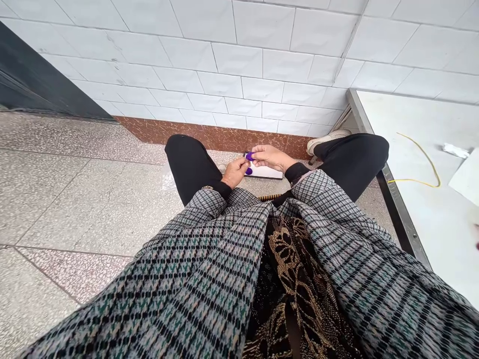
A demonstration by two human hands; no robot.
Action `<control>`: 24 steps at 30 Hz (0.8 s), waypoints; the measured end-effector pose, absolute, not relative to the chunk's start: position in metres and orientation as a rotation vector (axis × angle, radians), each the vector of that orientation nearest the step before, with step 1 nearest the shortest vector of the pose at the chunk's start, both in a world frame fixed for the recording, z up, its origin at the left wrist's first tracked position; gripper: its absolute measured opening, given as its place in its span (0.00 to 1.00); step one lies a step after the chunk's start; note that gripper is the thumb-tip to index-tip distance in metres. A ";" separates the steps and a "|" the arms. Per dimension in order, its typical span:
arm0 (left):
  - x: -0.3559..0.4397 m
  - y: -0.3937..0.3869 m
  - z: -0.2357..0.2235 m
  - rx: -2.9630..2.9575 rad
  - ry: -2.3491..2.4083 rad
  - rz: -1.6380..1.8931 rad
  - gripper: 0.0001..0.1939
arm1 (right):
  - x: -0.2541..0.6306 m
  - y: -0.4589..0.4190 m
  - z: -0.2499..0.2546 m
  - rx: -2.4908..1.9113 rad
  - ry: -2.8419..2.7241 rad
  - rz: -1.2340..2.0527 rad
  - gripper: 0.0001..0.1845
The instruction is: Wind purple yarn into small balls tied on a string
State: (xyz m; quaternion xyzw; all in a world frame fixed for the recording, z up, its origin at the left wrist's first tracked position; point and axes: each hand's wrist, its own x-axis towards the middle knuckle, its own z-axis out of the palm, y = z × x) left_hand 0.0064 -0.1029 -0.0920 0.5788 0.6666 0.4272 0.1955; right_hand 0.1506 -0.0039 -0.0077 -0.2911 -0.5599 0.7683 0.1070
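Observation:
Between my knees, my left hand and my right hand are close together, their fingers pinched. The right fingertips are closed on a small deep-purple, fuzzy-looking piece. A second purple tuft shows just below the left fingertips; whether the two are joined cannot be made out. My left thumb and forefinger press together at the edge of the purple piece, and what lies between them is too small to name. Under the hands is a white flat board or box with a dark edge.
At right stands a white-topped table with a metal edge, bearing a bent yellow strand, a crumpled white scrap and a white sheet. A tiled wall rises ahead. Clear plastic lies beside my left knee.

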 end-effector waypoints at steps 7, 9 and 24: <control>0.019 -0.113 -0.071 2.061 1.807 1.044 0.13 | 0.146 0.000 -0.014 -0.999 -1.853 1.766 0.09; 0.018 -0.115 -0.067 2.043 1.906 1.132 0.12 | 0.148 0.000 -0.019 -1.007 -2.112 1.705 0.09; 0.025 -0.112 -0.063 2.101 1.803 0.969 0.13 | 0.148 -0.003 0.000 -0.946 -1.645 1.924 0.09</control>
